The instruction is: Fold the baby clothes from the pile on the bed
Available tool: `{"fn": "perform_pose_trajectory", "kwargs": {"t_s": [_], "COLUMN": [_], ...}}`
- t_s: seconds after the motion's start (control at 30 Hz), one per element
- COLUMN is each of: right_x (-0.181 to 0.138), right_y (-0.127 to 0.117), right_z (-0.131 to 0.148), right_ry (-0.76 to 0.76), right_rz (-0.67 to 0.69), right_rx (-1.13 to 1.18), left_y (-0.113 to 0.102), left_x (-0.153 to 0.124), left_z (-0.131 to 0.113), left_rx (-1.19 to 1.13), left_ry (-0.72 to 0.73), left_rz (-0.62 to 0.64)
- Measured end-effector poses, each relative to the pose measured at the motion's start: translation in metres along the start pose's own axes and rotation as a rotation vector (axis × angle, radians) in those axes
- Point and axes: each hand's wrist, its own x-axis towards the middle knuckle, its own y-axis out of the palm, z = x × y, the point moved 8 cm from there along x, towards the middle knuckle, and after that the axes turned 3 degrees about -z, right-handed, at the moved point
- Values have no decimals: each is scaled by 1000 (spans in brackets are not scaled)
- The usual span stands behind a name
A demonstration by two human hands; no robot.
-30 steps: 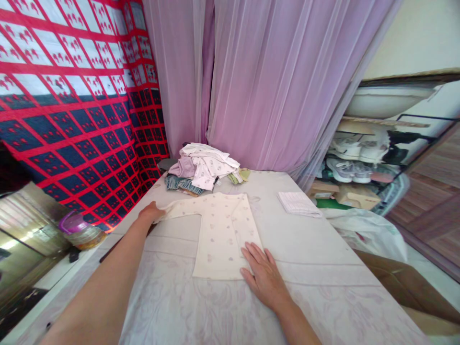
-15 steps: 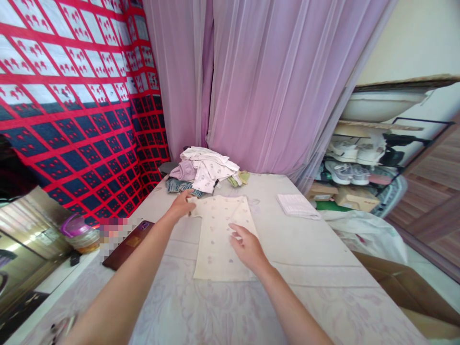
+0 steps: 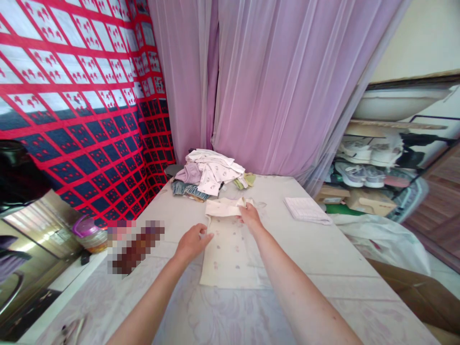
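Note:
A small cream shirt [image 3: 228,258] with little printed motifs lies on the table, its hem toward me. Its upper part is folded over, so a plain cream band crosses the far end. My right hand [image 3: 249,214] pinches this folded part at its right end. Beside the shirt's left edge is my left hand [image 3: 194,241], thumb and forefinger curved with a gap between them. Its fingertips reach the cloth's edge, and the other fingers are partly hidden.
A pile of clothes [image 3: 212,167] lies at the table's far end, before the purple curtain [image 3: 273,86]. A folded striped cloth [image 3: 308,211] rests at right. A pixelated dark object [image 3: 134,251] lies at left. Shoes [image 3: 354,174] fill a rack at right, above a cardboard box [image 3: 413,287].
The shirt's sleeve and upper part have been folded across to the right. My left hand has come nearer to me, while my right hand has moved away from me and taken hold of the cloth.

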Motion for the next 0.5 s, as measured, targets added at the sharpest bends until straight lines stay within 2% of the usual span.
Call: {"fn": "perform_pose_trajectory", "kwargs": {"t_s": [0.07, 0.17, 0.37, 0.5], "right_x": [14, 29, 48, 60], "right_y": [-20, -46, -77, -91], "right_z": [8, 19, 19, 13], "right_ry": [-53, -120, -185, -205], "right_rz": [-51, -108, -153, -176], "right_rx": [-66, -150, -269, -306], "left_y": [11, 25, 26, 29], "left_x": [-23, -46, -49, -52], "left_z": [1, -7, -11, -10], "left_rx": [251, 408, 495, 490], "left_ry": [10, -24, -137, -140], "left_rz": [31, 98, 134, 180]}}
